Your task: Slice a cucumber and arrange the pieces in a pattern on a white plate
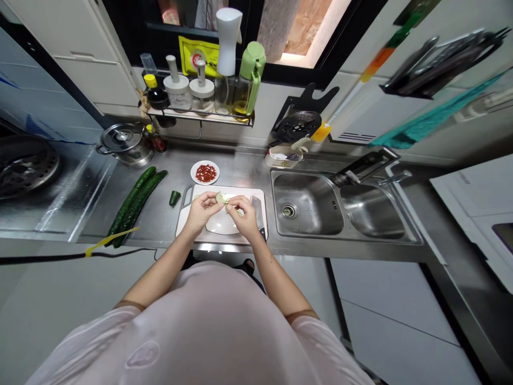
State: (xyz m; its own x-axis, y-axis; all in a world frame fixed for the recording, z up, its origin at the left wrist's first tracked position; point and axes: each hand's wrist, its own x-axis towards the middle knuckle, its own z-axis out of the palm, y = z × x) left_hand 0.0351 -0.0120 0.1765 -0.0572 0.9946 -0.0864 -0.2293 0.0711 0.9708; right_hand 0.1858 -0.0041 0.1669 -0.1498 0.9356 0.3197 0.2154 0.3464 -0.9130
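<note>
Over the cutting board (253, 193), my left hand (203, 210) pinches a thin pale green cucumber slice (218, 197) with a darker rim. Close by, the fingertips of my right hand (244, 215) are closed on the edge of a slice too; whether it is the same one is hard to make out. Beneath my hands a white plate (222, 226) rests on the board, with more pale slices partly hidden behind my fingers. A knife (257, 209) lies along the board's right side, its dark handle towards me. Left of the board sits a cut cucumber end (175, 198).
Two whole cucumbers (138, 203) lie at the left, before a lidded pot (126, 143). A small plate of chopped red pieces (206, 172) stands behind the board. The double sink (306, 203) is at the right. A wall rack (200, 113) carries bottles and jars.
</note>
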